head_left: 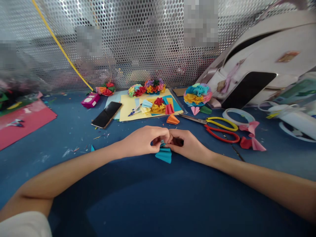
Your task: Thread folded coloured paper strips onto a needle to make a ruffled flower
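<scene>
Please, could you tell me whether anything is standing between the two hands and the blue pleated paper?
Nothing visible does. The left hand and right hand meet directly at the upper end of the blue pleated paper. The orange paper piece lies beyond them, out of the way.

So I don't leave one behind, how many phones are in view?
2. One phone lies on the blue table, left of the yellow paper; the other phone leans against the pale backpack at right. More could be hidden behind or inside it.
</scene>
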### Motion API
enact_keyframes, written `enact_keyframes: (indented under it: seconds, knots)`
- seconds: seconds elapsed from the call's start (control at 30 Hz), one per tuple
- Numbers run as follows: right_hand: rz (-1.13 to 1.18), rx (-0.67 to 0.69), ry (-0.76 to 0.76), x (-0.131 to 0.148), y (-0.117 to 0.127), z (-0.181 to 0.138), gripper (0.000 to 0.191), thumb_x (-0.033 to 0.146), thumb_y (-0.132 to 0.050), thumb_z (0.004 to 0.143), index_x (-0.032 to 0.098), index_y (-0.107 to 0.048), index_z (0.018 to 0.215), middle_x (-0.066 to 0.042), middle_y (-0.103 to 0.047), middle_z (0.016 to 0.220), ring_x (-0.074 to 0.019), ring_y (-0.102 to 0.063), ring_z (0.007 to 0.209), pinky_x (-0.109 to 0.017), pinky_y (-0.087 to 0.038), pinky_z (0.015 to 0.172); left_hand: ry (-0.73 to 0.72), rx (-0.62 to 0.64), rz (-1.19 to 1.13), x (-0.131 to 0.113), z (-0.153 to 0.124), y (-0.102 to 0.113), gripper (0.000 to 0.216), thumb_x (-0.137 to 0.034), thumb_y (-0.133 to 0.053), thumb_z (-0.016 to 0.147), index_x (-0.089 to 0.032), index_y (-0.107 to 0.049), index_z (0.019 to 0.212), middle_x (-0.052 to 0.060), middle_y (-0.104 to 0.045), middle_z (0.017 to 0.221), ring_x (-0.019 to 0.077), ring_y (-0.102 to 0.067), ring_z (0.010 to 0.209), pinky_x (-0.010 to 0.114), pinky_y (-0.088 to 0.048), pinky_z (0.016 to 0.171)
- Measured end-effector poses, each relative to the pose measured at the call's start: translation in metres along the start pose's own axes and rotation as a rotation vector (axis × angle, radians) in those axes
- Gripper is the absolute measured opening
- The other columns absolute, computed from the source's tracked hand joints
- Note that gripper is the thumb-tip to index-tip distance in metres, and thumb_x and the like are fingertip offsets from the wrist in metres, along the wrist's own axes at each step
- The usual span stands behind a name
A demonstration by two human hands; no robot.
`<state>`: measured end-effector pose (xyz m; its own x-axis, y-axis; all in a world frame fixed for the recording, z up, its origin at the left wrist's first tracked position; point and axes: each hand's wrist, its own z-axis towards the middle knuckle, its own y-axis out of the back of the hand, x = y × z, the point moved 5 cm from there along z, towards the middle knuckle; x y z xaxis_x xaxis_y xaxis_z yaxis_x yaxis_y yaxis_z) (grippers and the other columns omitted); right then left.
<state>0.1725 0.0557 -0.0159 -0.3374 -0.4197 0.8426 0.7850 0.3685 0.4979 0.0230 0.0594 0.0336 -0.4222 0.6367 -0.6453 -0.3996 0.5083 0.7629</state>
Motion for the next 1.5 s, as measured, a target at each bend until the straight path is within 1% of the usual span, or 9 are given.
enact_keyframes:
  seconds: [0.13, 0.3, 0.4, 0.5, 0.63, 0.8, 1.03, 1.33, 1.5]
  knots:
    - [-0.005, -0.006, -0.005, 0.001, 0.0, 0.0, 0.023, 0.034, -0.068, 0.088, 0.02, -0.056, 0.074, 0.002, -0.059, 0.07, -0.0117, -0.053, 0.064, -0.024, -0.041, 0.06, 0.003, 0.022, 0.033, 0.0, 0.001, 0.001, 0.021, -0.001, -0.053, 0.076, -0.017, -0.062, 0.085, -0.002, -0.058, 0.081, 0.011, -0.051, 0.071, 0.025, -0.035, 0.066]
    - [-0.001, -0.005, -0.007, 0.001, 0.0, 0.0, 0.021, 0.031, -0.067, 0.087, 0.02, -0.056, 0.073, 0.003, -0.058, 0.069, -0.0108, -0.05, 0.061, -0.023, -0.039, 0.057, 0.017, -0.026, 0.009, 0.003, 0.002, 0.001, 0.021, -0.002, -0.055, 0.079, -0.016, -0.067, 0.087, -0.001, -0.065, 0.081, 0.0117, -0.055, 0.073, 0.024, -0.039, 0.069]
    - [-0.007, -0.004, -0.002, 0.0, 0.0, 0.0, 0.02, 0.028, -0.066, 0.087, 0.021, -0.053, 0.072, 0.003, -0.056, 0.067, -0.0104, -0.05, 0.059, -0.023, -0.038, 0.055, 0.049, -0.029, -0.062, 0.006, 0.002, 0.002, 0.015, -0.008, -0.059, 0.084, -0.016, -0.069, 0.091, -0.001, -0.065, 0.079, 0.011, -0.056, 0.069, 0.023, -0.04, 0.067]
    - [-0.02, 0.006, 0.021, 0.001, -0.001, -0.001, 0.017, 0.024, -0.065, 0.085, 0.021, -0.054, 0.072, 0.004, -0.056, 0.067, -0.0102, -0.05, 0.058, -0.022, -0.037, 0.055, 0.068, -0.01, -0.12, 0.008, 0.002, 0.003, 0.004, -0.018, -0.07, 0.086, -0.016, -0.068, 0.088, -0.001, -0.063, 0.077, 0.0112, -0.056, 0.068, 0.023, -0.041, 0.065]
    - [-0.009, 0.017, 0.026, 0.001, -0.003, -0.001, 0.012, 0.021, -0.065, 0.084, 0.02, -0.058, 0.075, 0.003, -0.059, 0.069, -0.0099, -0.052, 0.058, -0.022, -0.038, 0.054, 0.067, 0.011, -0.135, 0.009, 0.004, -0.002, 0.019, -0.026, -0.079, 0.083, -0.017, -0.063, 0.085, -0.002, -0.06, 0.078, 0.0117, -0.055, 0.07, 0.023, -0.04, 0.064]
    - [-0.022, -0.002, 0.057, 0.001, -0.002, -0.001, 0.011, 0.02, -0.066, 0.086, 0.02, -0.059, 0.076, 0.003, -0.058, 0.07, -0.0097, -0.053, 0.06, -0.022, -0.041, 0.056, 0.072, -0.03, -0.174, 0.011, 0.004, -0.005, 0.017, -0.02, -0.077, 0.083, -0.017, -0.06, 0.081, -0.003, -0.059, 0.077, 0.0103, -0.053, 0.069, 0.022, -0.04, 0.064]
    - [-0.023, 0.002, 0.091, 0.002, -0.003, -0.002, 0.012, 0.019, -0.065, 0.088, 0.019, -0.06, 0.078, 0.003, -0.06, 0.073, -0.009, -0.055, 0.06, -0.021, -0.042, 0.055, 0.029, 0.029, -0.141, 0.009, 0.004, 0.001, 0.014, -0.003, -0.067, 0.08, -0.016, -0.062, 0.084, -0.003, -0.062, 0.08, 0.0097, -0.057, 0.073, 0.021, -0.041, 0.066]
    - [-0.057, -0.005, 0.116, 0.006, -0.002, -0.003, 0.01, 0.015, -0.063, 0.088, 0.019, -0.059, 0.08, 0.003, -0.058, 0.074, -0.0076, -0.052, 0.058, -0.019, -0.041, 0.054, 0.06, 0.03, -0.167, 0.009, 0.004, 0.003, 0.023, 0.001, -0.06, 0.073, -0.016, -0.066, 0.087, -0.004, -0.063, 0.075, 0.0093, -0.057, 0.069, 0.02, -0.041, 0.064]
    - [-0.079, -0.001, 0.124, 0.007, -0.002, -0.002, 0.014, 0.011, -0.061, 0.086, 0.02, -0.055, 0.077, 0.004, -0.055, 0.071, -0.0081, -0.051, 0.059, -0.02, -0.039, 0.056, 0.024, 0.027, -0.149, 0.008, 0.003, 0.004, 0.027, 0.003, -0.057, 0.071, -0.015, -0.072, 0.084, -0.001, -0.066, 0.083, 0.0094, -0.058, 0.071, 0.021, -0.044, 0.066]
